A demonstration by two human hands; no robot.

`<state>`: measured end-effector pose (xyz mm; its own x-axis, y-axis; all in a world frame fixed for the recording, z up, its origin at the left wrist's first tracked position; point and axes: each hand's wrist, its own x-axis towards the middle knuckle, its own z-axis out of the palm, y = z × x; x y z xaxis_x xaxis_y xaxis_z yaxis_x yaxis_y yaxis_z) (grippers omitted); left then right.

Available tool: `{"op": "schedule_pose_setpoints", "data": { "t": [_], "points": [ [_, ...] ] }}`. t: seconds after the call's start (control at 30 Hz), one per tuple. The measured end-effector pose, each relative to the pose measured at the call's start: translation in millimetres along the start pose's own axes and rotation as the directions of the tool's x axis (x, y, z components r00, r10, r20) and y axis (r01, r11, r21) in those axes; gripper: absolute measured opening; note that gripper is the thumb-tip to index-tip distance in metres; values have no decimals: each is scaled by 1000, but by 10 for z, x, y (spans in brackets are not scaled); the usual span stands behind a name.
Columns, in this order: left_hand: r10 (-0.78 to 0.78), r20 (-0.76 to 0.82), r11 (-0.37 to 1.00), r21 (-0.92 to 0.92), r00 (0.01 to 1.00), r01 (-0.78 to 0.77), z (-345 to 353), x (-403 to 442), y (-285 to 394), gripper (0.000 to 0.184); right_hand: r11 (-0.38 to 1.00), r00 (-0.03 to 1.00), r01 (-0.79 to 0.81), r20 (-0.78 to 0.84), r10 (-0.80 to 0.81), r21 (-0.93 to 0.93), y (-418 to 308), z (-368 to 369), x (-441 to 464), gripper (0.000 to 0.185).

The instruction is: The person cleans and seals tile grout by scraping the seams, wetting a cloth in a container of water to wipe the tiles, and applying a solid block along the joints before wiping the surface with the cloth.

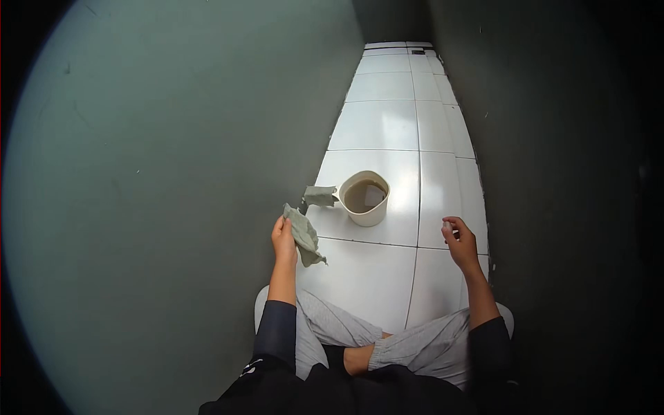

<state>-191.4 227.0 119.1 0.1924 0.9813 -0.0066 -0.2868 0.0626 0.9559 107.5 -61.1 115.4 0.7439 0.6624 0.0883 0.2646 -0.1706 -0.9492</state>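
Observation:
My left hand [282, 241] is closed on the edge of a grey-green cloth [304, 238], which hangs crumpled beside it over the white tiles. In front of me a white plastic mug [369, 216] stands upright, holding brownish liquid [364, 196]. Its handle points left, and a second piece of grey-green cloth [319, 196] covers most of that handle. To the right of the mug, apart from it, my right hand [461, 243] is raised with its fingers curled in toward the thumb. Something pale shows at those fingertips, too small to make out.
White floor tiles [380, 128] run away from me in a narrowing strip. A grey wall [207, 138] borders it on the left and another wall [539, 159] on the right. My crossed legs [422, 346] in grey trousers lie close to me.

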Motion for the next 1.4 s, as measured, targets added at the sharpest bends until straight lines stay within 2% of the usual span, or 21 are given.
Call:
{"op": "schedule_pose_setpoints", "data": {
  "t": [0.17, 0.27, 0.3, 0.33, 0.37, 0.4, 0.43, 0.47, 0.53, 0.57, 0.63, 0.77, 0.83, 0.9, 0.97, 1.03, 1.1, 1.13, 1.2, 1.37, 1.4],
  "points": [
    [64, -82, 985, -153, 995, -76, 148, 57, 142, 24, 1000, 1000, -19, -11, 19, -9, -26, -1, 28, 23],
    [335, -3, 908, 269, 942, -322, 22, 124, 100, 19, 1000, 1000, -19, 10, 20, -17, -18, 30, 31, 24],
    [331, -3, 908, 273, 944, -317, -88, 125, 60, 19, 999, 1000, -22, 19, 22, -24, -28, 37, 28, 24],
    [242, 166, 668, 686, 956, -288, -212, 102, 20, 25, 999, 999, -28, 19, 29, -25, -6, 48, 31, 24],
    [82, 272, 256, 924, 959, -284, -279, 72, -27, 31, 1000, 1000, -11, 25, 12, -20, 14, 57, 37, 24],
    [-229, 235, 184, 963, 945, -195, -313, 54, -95, 36, 1000, 999, 4, 32, -4, -16, 32, 67, 41, 24],
    [-515, 152, 85, 988, 843, -126, -352, 36, -166, 40, 1000, 999, -1, 35, 2, -19, 44, 73, 38, 24],
    [-520, 148, 85, 989, 842, -121, -362, 4, -246, 40, 1000, 999, -9, 41, 10, -18, 18, 76, 31, 24],
    [-433, 1, -14, 1000, 901, -8, -293, -54, -456, 52, 1000, 998, -20, 52, 21, -19, -34, 81, 29, 24],
    [-437, -5, -16, 1000, 899, -2, -244, -58, -586, 52, 999, 998, -25, 63, 26, -32, -53, 85, 19, 24],
    [-279, -1, 11, 1000, 960, 4, -173, -93, -881, 66, 998, 995, -40, 84, 43, -46, -90, 103, -12, 24],
    [-356, -124, -62, 992, 926, 109, -99, -201, -1285, 72, 996, 991, -67, 113, 74, -65, -144, 113, -18, 24],
    [-180, -49, -141, 990, 982, 23, -144, -192, -1397, 69, 994, 989, -83, 115, 91, -73, -149, 106, -32, 24],
    [-185, -22, -147, 989, 982, -5, -230, -80, -1373, 66, 991, 985, -117, 122, 124, -57, -181, 109, -21, 24],
    [-199, 102, -95, 988, 975, -123, -318, 15, -1350, 65, 992, 983, -119, 132, 125, -50, -187, 117, -5, 24],
    [-202, 94, -126, 985, 975, -121, -354, 13, -1362, 66, 992, 980, -124, 150, 129, -38, -208, 138, -24, 24],
    [-173, 194, -37, 978, 966, -203, -400, 20, -1375, 64, 993, 980, -120, 156, 121, -15, -251, 150, -23, 24],
    [-175, 193, -43, 978, 965, -203, -406, 12, -1381, 64, 992, 980, -125, 157, 125, -12, -254, 151, -22, 24],
    [-222, 368, 10, 927, 903, -375, -359, -32, -1371, 62, 994, 979, -111, 172, 109, -3, -255, 151, -23, 24],
    [-236, 522, 73, 850, 820, -521, -208, -158, -1400, 62, 996, 983, -89, 163, 88, 3, -287, 165, -28, 24],
    [-254, 580, 88, 811, 774, -578, -151, -212, -1397, 63, 997, 982, -81, 169, 81, -2, -287, 162, -35, 23]
  ]
}}
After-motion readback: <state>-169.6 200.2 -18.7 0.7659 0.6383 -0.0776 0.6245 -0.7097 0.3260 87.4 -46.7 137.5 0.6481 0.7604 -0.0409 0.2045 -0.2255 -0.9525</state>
